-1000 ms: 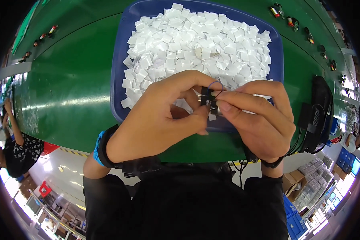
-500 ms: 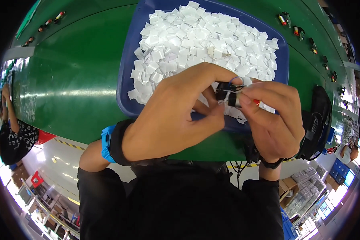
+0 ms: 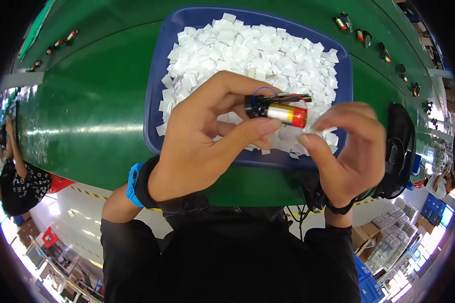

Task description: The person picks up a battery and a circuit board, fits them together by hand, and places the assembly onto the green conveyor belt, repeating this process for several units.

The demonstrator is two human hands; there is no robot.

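Note:
My left hand holds a small cylindrical battery with a silver-and-yellow body and a red end, its thumb pressed against the side. A black round cap sits at the other end, toward my palm. Thin blue and red wires loop above it, beside a narrow dark circuit strip. Just right of the red end, my right hand is bent in a pinch, partly blurred. Something whitish shows at its fingertips, too small to make out. Below both hands lie white paper squares filling a blue bin.
The bin stands on a green table. More battery assemblies lie in a row at the far right, others at the far left. A black mesh object is beside my right hand. Another person sits at the left.
My left hand has turned the battery so its coloured side shows, where before both hands covered much of it. My right hand has come off the battery. The view has shifted slightly.

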